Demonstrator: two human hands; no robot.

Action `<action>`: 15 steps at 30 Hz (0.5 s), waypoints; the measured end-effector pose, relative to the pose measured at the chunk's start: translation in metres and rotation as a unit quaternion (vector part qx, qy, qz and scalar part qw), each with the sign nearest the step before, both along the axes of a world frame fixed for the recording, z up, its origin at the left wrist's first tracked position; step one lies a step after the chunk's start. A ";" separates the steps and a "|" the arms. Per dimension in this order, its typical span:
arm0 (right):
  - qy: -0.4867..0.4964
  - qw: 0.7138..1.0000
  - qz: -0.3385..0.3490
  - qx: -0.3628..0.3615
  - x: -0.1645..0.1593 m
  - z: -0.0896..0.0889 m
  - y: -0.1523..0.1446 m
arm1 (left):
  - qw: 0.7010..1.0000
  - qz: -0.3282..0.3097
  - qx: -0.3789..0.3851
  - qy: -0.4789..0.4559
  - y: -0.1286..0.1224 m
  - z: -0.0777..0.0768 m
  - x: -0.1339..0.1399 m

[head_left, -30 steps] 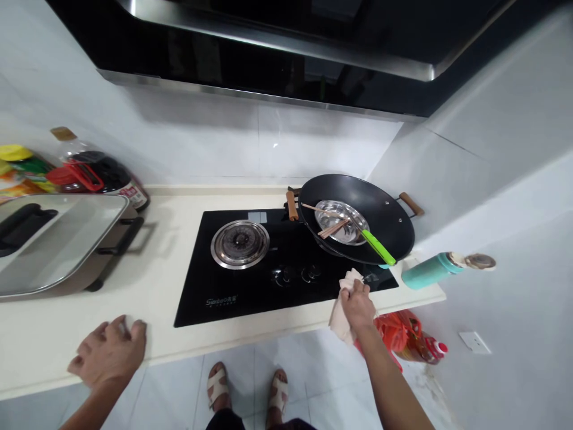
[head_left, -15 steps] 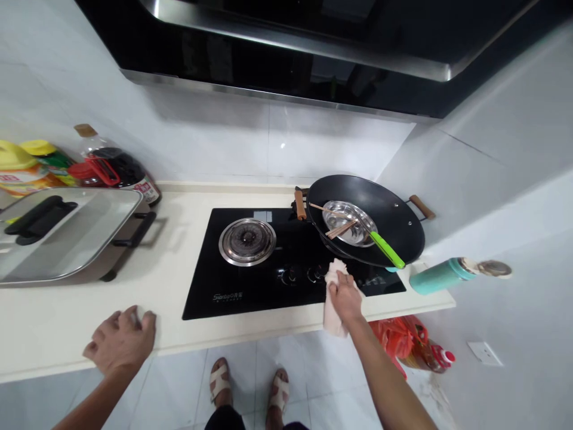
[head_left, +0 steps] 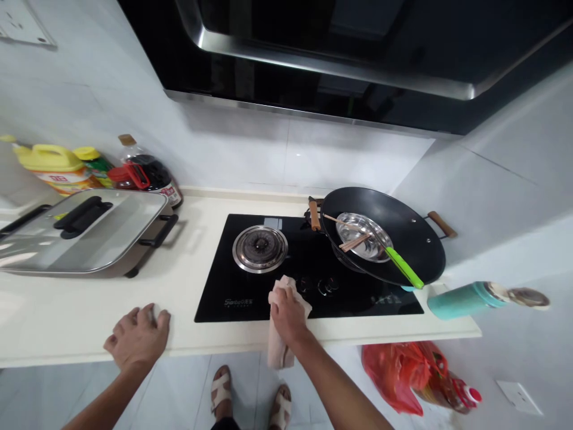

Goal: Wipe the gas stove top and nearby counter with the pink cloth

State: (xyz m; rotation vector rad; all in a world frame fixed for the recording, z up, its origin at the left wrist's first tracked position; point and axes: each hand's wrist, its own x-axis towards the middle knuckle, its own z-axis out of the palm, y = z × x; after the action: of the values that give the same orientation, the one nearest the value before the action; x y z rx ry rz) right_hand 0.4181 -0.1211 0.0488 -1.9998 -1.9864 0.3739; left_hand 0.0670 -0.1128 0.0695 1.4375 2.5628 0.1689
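My right hand (head_left: 287,316) grips a pale pink cloth (head_left: 280,346) and presses it on the front of the black glass stove (head_left: 264,292), left of the control knobs (head_left: 329,286). The cloth's lower end hangs over the counter edge. Resting on the counter (head_left: 197,340) near its front edge is my left hand (head_left: 139,335), fingers spread and holding nothing. A bare round burner (head_left: 259,248) lies behind the cloth. On the stove's right side sits a black wok (head_left: 416,239) with a steel bowl (head_left: 380,254), chopsticks (head_left: 356,242) and a green-handled utensil (head_left: 403,267) in it.
A lidded electric pan (head_left: 129,230) stands on the left, with a yellow jug (head_left: 56,158) and a dark sauce bottle (head_left: 156,176) behind it. An open turquoise flask (head_left: 461,300) is at the right end. Red bags (head_left: 394,373) lie on the floor. The range hood (head_left: 322,65) hangs overhead.
My right hand has slid left along the stove front with the cloth, from right of the knobs to their left. My left hand stays on the counter; the view has shifted slightly.
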 end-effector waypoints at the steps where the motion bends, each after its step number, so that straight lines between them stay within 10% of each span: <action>1: 0.002 1.000 0.006 -0.013 -0.004 0.006 0.010 | 1.000 0.010 0.012 0.002 0.000 -0.001 0.000; 15: 0.007 0.988 0.006 -0.157 0.067 0.045 0.145 | 0.999 0.021 0.048 -0.003 -0.004 -0.010 -0.007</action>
State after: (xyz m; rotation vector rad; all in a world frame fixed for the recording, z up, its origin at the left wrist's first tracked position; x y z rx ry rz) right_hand 0.4846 0.0236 0.0942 -2.1573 -2.0359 0.7428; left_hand 0.0604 -0.1164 0.0595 1.4131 2.6138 0.3066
